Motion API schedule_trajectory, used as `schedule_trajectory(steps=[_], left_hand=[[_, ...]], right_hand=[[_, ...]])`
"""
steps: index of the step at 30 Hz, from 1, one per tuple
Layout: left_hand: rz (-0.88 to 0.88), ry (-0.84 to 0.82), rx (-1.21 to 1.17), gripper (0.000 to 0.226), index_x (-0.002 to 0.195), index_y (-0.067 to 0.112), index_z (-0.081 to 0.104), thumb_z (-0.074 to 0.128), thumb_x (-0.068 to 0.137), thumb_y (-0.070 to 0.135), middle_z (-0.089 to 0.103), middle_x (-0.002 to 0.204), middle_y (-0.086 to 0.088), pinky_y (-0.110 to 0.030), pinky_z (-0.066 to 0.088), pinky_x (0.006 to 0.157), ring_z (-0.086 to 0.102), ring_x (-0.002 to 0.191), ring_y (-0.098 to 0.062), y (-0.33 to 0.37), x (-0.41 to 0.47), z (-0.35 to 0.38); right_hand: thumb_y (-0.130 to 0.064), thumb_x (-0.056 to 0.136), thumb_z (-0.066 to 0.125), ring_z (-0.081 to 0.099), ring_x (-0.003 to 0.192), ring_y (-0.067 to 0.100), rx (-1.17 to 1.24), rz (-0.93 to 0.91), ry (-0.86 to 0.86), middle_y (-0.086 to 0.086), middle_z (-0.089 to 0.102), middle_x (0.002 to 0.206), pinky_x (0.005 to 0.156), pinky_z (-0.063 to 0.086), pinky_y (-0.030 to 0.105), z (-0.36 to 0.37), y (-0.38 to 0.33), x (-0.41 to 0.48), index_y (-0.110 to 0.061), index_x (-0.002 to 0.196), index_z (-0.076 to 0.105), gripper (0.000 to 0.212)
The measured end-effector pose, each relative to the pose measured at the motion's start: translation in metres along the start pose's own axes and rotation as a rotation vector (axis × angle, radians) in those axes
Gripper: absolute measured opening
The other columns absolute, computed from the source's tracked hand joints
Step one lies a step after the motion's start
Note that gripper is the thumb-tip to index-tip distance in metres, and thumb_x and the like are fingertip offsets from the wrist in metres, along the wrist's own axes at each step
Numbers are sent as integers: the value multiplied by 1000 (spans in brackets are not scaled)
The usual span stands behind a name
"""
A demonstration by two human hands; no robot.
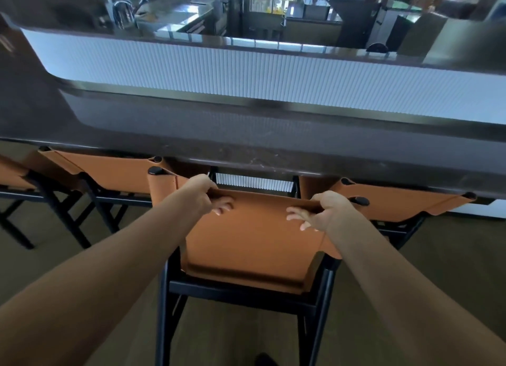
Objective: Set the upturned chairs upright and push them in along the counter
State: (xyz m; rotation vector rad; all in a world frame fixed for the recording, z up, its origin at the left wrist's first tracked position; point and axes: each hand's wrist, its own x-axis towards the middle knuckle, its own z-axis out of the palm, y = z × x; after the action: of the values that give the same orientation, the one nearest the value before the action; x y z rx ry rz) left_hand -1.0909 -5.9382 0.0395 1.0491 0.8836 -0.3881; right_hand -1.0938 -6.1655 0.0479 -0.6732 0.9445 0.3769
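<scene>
Here, both hands clamped on one chair's back at the counter.

Left hand [204, 194] and right hand [325, 209] were set apart, each with fingers curled round the top edge of the orange chair [252, 242]. That chair stood upright on its black frame [241, 291], below and between the hands, with the dark counter [246, 149] just beyond them. A left neighbour chair [109, 171] sat outside the left hand and a right neighbour chair [397, 198] outside the right hand, both against the counter edge. A white ribbed panel [246, 70] ran further beyond.

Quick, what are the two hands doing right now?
Left hand: grips the top edge of the orange chair.
Right hand: grips that same edge.
</scene>
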Motion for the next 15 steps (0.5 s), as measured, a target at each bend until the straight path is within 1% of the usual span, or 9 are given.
schedule_trajectory(steps=[4,7,9,11,13,14,15], left_hand=[[12,32,-35,41,137,-19,26,32,101,-2,25,144,-44,-35,46,102,52,119,-51,26,22,-1],[49,23,-48,42,137,-22,22,32,102,0,25,143,-44,-36,44,104,51,120,-51,45,39,14],[70,52,-40,40,133,-25,24,29,100,-3,28,141,-45,-37,45,103,51,119,-51,58,55,23],[101,71,-10,31,122,-23,34,28,97,-6,35,132,-46,-39,50,96,57,110,-51,67,69,30],[166,95,11,19,103,-16,42,28,95,-6,45,115,-45,-41,56,83,62,90,-48,71,80,37],[191,113,16,17,99,-13,44,29,95,-6,49,104,-41,-40,58,77,62,82,-46,73,87,40],[210,115,14,18,100,-13,45,29,94,-6,51,95,-37,-37,60,68,62,78,-44,76,96,44]], right_hand=[[0,99,45,26,136,58,12,24,-21,29,-10,158,94,50,57,32,-10,24,-6,155,8,68],[0,101,43,26,135,59,-16,38,-37,30,-13,158,95,48,57,51,-31,43,1,153,4,65],[1,101,41,27,134,60,-49,43,-43,31,-13,158,95,48,57,62,-44,57,5,152,3,63],[2,101,39,27,134,60,-59,35,-68,31,-14,157,95,48,57,73,-55,69,5,151,6,60],[4,100,38,28,136,58,-47,10,-76,30,-13,158,96,49,55,83,-63,81,4,152,10,59],[5,100,38,29,136,57,-47,3,-74,31,-11,158,96,49,54,88,-65,85,4,151,12,58],[5,99,38,32,135,56,-55,-6,-74,33,-6,157,97,49,52,93,-70,91,5,150,13,57]])
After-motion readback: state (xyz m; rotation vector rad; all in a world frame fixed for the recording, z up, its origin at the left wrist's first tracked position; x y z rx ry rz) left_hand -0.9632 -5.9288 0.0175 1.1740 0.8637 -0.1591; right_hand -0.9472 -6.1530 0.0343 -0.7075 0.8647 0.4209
